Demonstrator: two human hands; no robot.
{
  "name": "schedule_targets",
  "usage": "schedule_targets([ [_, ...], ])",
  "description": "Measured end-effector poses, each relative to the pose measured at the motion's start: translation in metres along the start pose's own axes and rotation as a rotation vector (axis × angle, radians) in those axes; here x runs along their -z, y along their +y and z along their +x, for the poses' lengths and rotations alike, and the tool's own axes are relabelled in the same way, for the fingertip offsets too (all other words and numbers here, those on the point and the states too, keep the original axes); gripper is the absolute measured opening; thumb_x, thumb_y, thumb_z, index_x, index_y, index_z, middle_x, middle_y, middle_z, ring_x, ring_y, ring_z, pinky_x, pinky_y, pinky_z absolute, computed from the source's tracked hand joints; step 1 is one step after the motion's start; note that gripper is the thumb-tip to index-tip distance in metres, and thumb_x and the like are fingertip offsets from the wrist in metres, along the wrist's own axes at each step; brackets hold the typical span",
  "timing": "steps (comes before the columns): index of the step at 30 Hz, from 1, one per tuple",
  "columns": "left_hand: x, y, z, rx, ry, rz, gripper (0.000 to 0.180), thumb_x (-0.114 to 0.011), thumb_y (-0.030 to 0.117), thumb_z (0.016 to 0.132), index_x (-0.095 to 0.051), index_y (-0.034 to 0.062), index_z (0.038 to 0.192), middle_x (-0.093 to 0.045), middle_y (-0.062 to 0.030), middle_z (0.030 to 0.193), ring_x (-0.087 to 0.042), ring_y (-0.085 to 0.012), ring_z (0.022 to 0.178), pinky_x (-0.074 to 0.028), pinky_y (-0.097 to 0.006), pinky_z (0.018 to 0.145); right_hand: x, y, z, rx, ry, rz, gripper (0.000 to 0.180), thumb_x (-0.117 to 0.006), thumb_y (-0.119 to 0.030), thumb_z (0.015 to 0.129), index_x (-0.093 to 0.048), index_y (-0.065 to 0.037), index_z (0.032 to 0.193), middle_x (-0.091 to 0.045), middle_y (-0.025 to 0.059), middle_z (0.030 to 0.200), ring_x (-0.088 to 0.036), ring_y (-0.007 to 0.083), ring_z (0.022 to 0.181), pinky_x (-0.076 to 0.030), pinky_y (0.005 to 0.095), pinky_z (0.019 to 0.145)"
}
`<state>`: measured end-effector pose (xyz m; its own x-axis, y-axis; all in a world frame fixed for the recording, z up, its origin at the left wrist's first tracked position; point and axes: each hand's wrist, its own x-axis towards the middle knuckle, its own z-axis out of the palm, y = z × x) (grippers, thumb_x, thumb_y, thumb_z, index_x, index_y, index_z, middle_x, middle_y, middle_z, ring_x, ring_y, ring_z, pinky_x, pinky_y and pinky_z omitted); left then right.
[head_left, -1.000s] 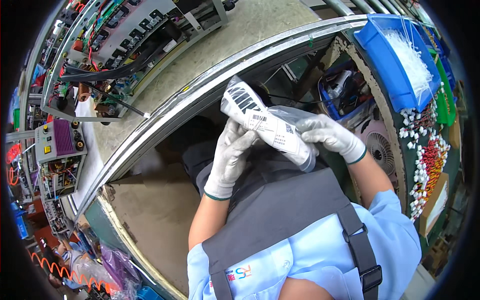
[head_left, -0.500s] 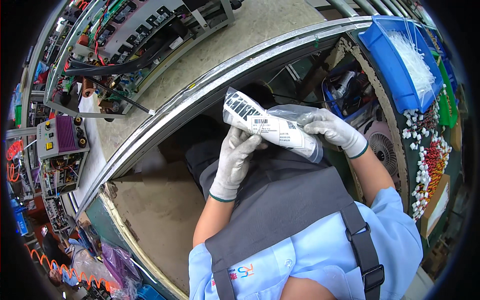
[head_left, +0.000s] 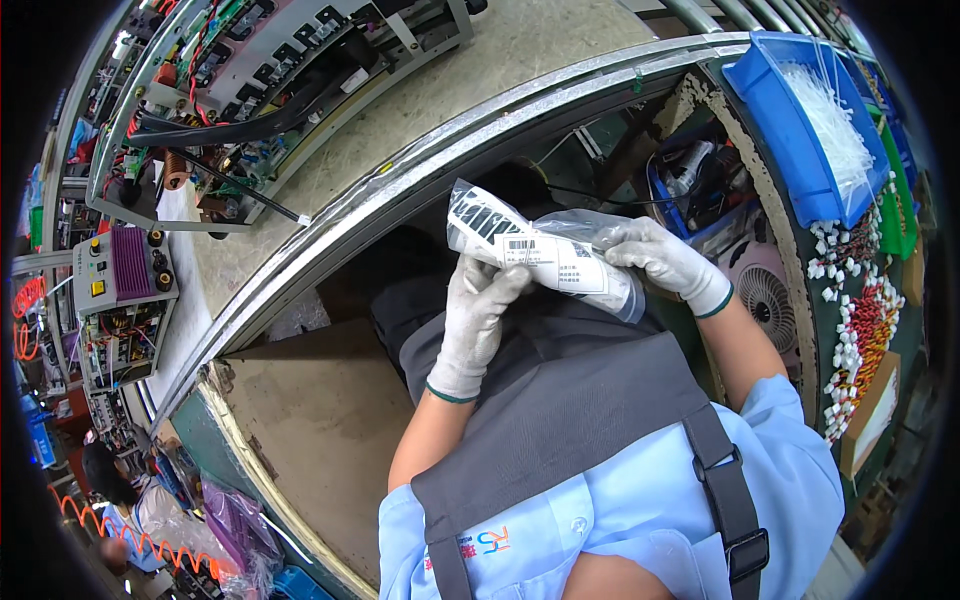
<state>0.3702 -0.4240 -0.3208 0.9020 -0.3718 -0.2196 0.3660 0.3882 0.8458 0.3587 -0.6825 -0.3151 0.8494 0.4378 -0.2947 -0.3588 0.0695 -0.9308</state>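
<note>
A clear plastic bag [head_left: 478, 222] with dark printing and a white label [head_left: 568, 268] is stretched between my hands above my lap. What the bag contains cannot be made out. My left hand [head_left: 474, 318], in a white glove with a green cuff, pinches the bag's lower edge, the thumb lying by the label's left side. Gloved the same way, my right hand [head_left: 668, 262] grips the upper right part of the bag with bent fingers. The label faces up toward me.
Ahead on the workbench [head_left: 420, 140] stands an open metal chassis [head_left: 290, 70] with circuit boards. A blue bin [head_left: 790, 150] of white cable ties is at the right, near wired connectors [head_left: 860, 340]. A pink fan [head_left: 765, 295] sits below. Leftward is a purple-and-grey machine [head_left: 118, 268].
My left thumb has shifted slightly along the bag's lower edge. Bag and right hand stay nearly in place. At the lower left, a person in the background has moved.
</note>
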Motion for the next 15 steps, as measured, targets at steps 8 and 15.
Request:
schedule_targets([
  [8, -0.009, 0.003, -0.004, -0.012, 0.045, -0.103, 0.051, -0.067, -0.008, 0.074, -0.049, 0.0032, 0.120, -0.059, -0.0045, 0.108, -0.058, -0.0117, 0.099, -0.046, -0.026, 0.087, -0.005, 0.005, 0.003, 0.005, 0.048, 0.016, 0.027, -0.059, -0.007, 0.085, -0.065, 0.007, 0.107, -0.066, 0.0063, 0.100, -0.058, 0.0108, 0.091, -0.045, 0.0248, 0.084],
  [15, -0.009, 0.003, -0.007, 0.006, 0.046, -0.076, 0.051, -0.070, -0.005, 0.074, -0.049, 0.0028, 0.120, -0.061, -0.0034, 0.105, -0.058, -0.0097, 0.092, -0.047, -0.024, 0.083, -0.007, 0.001, -0.001, -0.002, 0.112, -0.076, 0.027, -0.055, -0.004, 0.086, -0.063, 0.008, 0.109, -0.066, 0.0072, 0.100, -0.057, 0.0092, 0.090, -0.046, 0.0247, 0.082],
])
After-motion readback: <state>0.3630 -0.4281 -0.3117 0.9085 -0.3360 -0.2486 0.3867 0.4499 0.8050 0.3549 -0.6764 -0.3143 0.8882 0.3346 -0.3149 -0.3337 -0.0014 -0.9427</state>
